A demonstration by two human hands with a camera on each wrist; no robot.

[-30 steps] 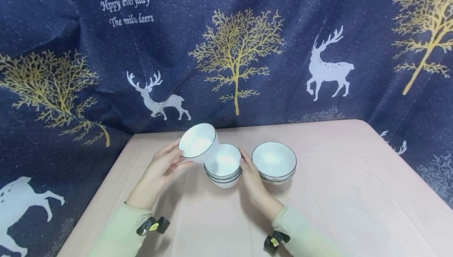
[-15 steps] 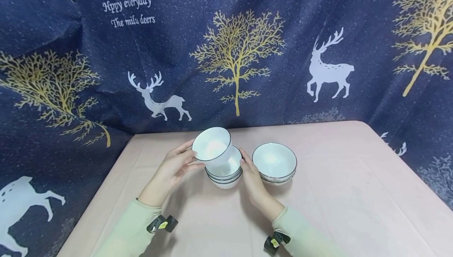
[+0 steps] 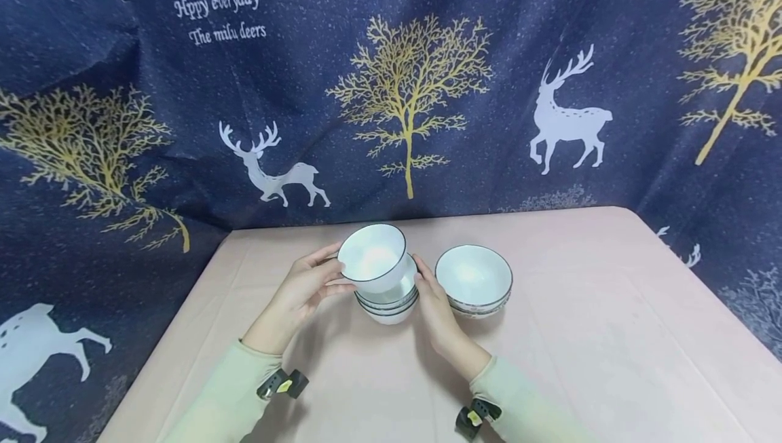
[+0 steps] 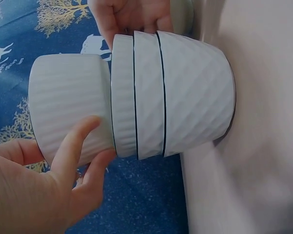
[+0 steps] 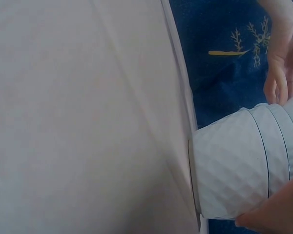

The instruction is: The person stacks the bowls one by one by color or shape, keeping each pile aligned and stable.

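In the head view my left hand [image 3: 308, 294] grips a white, dark-rimmed bowl [image 3: 371, 253], tilted over a stack of bowls [image 3: 387, 311]. The left wrist view shows this held bowl [image 4: 68, 102] with fine ribs, its base at the mouth of the stack. That stack has a ribbed bowl [image 4: 123, 92] on top and diamond-patterned bowls [image 4: 198, 92] under it. My right hand [image 3: 441, 311] rests along the stack's right side, fingers lying fairly straight at the rim. From the right wrist, the stack's lower bowl [image 5: 229, 165] shows close by the hand.
Right of my right hand stands another stack of white bowls [image 3: 473, 277], slightly wider. A pale pink cloth [image 3: 580, 334] covers the table. Behind it hangs a dark blue curtain [image 3: 464, 178] printed with deer and gold trees.
My left hand has carried its bowl rightward and slightly down, from beside the stack to over it. My right hand has stayed at the stack's side.
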